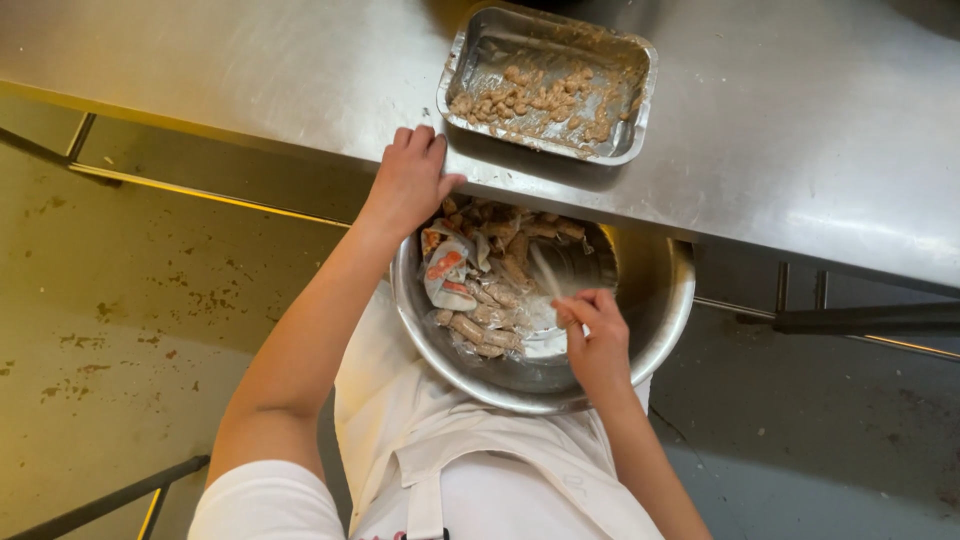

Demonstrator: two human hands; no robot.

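Left hand: grip clamped on table edge — beside the bowl.
Right hand: grip pinching thin pale stick over bowl.

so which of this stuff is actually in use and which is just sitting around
In use:
- bowl, held against the table edge
- sausages and torn wrappers in the bowl
- thin tool pinched in the right hand
- left hand on the bowl rim at the table edge
- tray with pieces of meat

Lying about:
- steel table
- floor
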